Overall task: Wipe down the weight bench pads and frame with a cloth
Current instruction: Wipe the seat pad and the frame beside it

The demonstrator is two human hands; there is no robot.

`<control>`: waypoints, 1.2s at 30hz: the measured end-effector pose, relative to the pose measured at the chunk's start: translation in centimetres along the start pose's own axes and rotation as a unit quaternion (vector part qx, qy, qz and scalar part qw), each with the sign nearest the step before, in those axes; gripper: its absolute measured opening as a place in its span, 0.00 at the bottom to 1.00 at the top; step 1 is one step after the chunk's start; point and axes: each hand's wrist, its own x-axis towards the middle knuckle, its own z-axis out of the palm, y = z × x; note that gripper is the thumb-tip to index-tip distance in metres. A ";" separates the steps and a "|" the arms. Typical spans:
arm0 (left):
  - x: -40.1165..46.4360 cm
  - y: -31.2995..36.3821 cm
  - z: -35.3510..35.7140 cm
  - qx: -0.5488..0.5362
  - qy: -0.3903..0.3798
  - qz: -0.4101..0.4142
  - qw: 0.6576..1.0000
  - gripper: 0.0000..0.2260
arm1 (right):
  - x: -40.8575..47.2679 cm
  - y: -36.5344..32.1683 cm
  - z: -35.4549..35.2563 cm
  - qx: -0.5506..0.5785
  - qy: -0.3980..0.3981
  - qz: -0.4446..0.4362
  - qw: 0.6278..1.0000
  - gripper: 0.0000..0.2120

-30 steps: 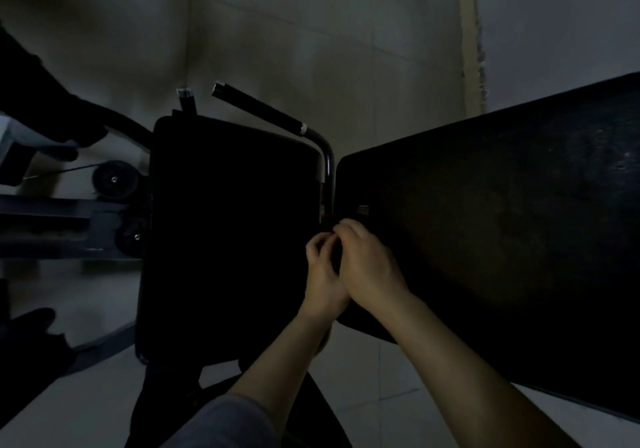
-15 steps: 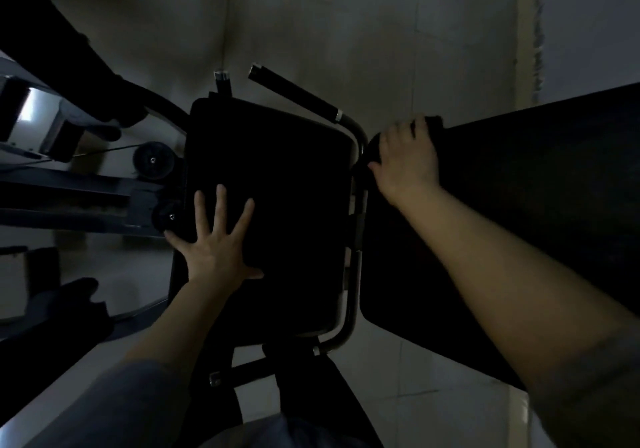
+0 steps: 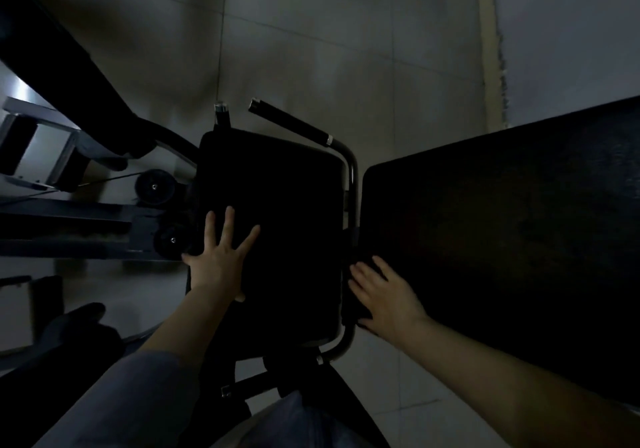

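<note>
Fingers point(image 3: 228, 226) of my left hand point(image 3: 218, 264) lie spread flat on the seat pad point(image 3: 277, 205) for bracing, while my right hand point(image 3: 384, 295), fingers loosely extended, should drag what looks like a dark cloth point(image 3: 363, 264) firmly along the back pad point(image 3: 502, 239) edge.

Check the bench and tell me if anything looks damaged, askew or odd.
Nothing clearly stands out. The seat pad and back pad look intact, the left hand lies flat on the seat, and the right hand rests at the back pad's edge. The scene is too dark to make out a cloth.
</note>
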 end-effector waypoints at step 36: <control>8.8 -1.5 -1.4 -0.342 0.266 -0.383 0.816 0.24 | 28.2 2.2 -22.2 0.341 0.489 -0.054 0.801 0.16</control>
